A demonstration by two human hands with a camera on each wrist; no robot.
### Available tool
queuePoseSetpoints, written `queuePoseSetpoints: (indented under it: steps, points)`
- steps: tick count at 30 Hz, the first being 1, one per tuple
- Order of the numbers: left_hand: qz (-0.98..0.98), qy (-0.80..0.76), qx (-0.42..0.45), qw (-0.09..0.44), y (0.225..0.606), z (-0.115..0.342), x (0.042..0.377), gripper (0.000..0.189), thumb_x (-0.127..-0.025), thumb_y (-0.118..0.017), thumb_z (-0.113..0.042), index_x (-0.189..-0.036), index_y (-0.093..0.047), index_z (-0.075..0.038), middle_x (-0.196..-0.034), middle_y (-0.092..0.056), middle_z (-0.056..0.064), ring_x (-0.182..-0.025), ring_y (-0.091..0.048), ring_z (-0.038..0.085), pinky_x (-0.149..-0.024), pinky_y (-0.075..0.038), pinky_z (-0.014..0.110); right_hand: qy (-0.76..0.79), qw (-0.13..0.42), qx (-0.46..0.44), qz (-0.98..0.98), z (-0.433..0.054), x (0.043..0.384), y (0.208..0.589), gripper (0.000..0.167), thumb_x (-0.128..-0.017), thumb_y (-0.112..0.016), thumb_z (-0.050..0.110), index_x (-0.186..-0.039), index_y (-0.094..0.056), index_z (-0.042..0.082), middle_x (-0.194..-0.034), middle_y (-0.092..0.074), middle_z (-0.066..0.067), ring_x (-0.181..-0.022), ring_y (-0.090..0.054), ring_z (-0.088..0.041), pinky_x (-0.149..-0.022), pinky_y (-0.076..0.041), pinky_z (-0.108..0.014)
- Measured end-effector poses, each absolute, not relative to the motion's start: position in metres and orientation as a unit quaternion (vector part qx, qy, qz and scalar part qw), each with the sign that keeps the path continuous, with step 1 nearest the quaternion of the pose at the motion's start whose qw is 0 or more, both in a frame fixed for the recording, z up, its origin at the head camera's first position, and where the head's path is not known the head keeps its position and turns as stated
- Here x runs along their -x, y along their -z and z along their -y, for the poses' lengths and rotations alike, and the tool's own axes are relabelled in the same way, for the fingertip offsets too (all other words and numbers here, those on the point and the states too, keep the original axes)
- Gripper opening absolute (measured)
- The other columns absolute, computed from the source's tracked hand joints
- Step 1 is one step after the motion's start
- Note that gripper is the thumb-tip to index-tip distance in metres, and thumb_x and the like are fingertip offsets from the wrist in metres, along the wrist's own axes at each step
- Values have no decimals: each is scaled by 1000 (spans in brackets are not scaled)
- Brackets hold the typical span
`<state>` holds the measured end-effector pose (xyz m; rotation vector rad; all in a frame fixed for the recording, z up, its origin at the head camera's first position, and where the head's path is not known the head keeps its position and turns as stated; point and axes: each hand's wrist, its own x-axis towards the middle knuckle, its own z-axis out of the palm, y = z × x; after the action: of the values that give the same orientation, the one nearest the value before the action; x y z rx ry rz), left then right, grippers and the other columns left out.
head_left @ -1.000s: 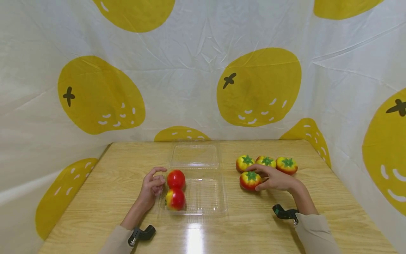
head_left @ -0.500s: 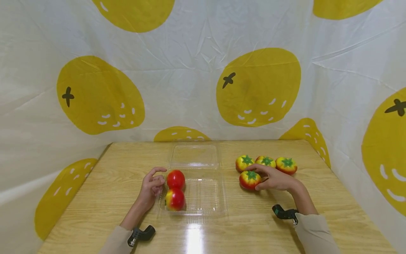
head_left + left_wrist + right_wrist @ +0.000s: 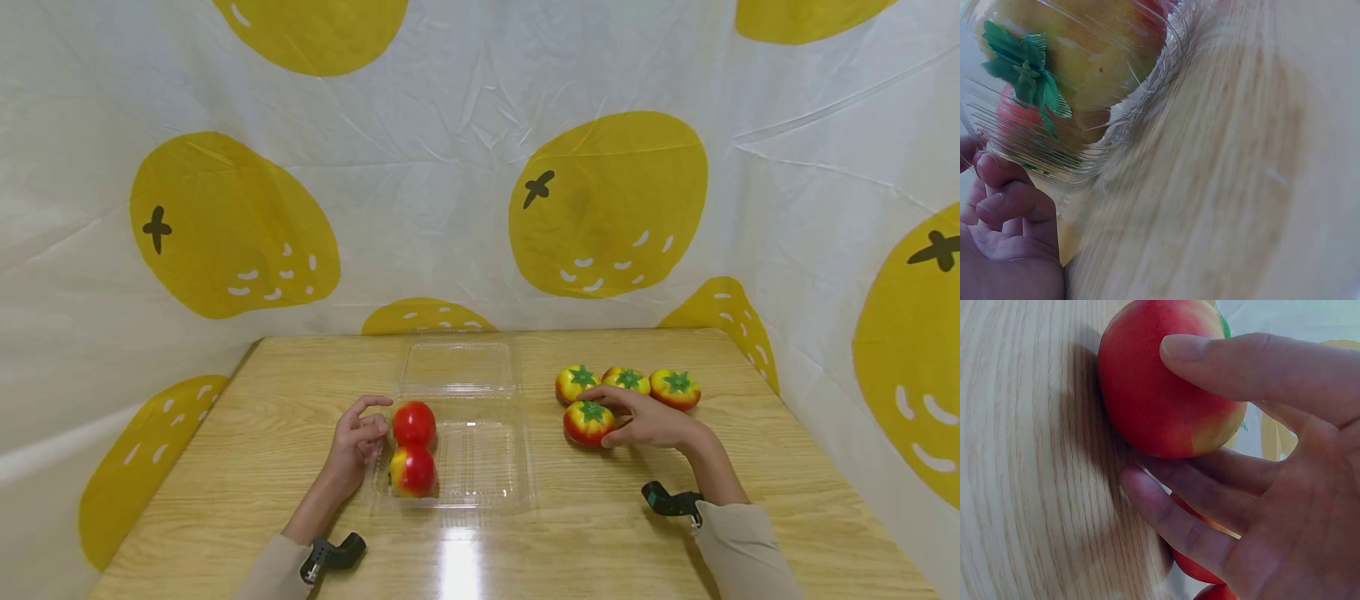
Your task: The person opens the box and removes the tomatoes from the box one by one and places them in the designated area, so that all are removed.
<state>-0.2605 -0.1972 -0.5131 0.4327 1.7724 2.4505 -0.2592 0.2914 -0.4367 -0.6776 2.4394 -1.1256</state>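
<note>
My right hand holds a red-and-yellow toy tomato with a green star-shaped leaf top. In the right wrist view the thumb lies on the near side of that tomato, fingers behind it; it sits at the wood surface. My left hand grips the left rim of an open clear plastic container, its fingers curled at the edge in the left wrist view. Inside, along the left side, two tomatoes lie on their sides, a rear one and a front one.
Three more toy tomatoes, left, middle and right, stand in a row behind my right hand. The container's lid lies folded back on the wooden table. A fruit-print curtain encloses the back and sides.
</note>
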Motion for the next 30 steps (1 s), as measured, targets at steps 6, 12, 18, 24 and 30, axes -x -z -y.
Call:
queuePoseSetpoints:
  steps: [6,12,18,24,30]
  points:
    - [-580,-801,-144,43,513,198,260,32,-97,-44,7,-121,-56,-10,-67,-60,-8,-48,-43,5,-44,-14,34,403,190,232,-865,-291,259,435,63,-91,-77,17,-146,-49,9,-149,-50,-23,-135,-48,-49,-106,-44,-67]
    - [-578,-801,-147,43,513,198,259,32,-97,-43,7,-122,-56,-9,-67,-61,-7,-49,-43,6,-44,-14,35,406,189,241,-861,-291,259,435,60,-92,-75,16,-146,-49,7,-149,-50,-24,-135,-48,-51,-106,-43,-70]
    - [-577,-802,-146,44,513,198,259,32,-97,-43,7,-121,-56,-9,-67,-61,-7,-48,-44,6,-44,-15,33,410,191,241,-859,-291,259,435,60,-92,-75,16,-146,-49,8,-149,-50,-23,-135,-48,-50,-107,-42,-71]
    - [-581,-799,-149,43,513,198,259,32,-97,-43,6,-122,-56,-8,-68,-62,-7,-49,-44,6,-44,-15,33,407,188,239,-861,-291,259,435,59,-93,-75,17,-146,-50,9,-150,-49,-23,-137,-45,-53,-107,-42,-71]
    - [-579,-801,-149,41,514,197,260,33,-96,-43,8,-123,-55,-6,-67,-60,-7,-49,-43,5,-43,-14,33,411,190,232,-861,-291,257,434,60,-93,-75,18,-146,-49,8,-151,-48,-24,-139,-42,-54,-109,-41,-70]
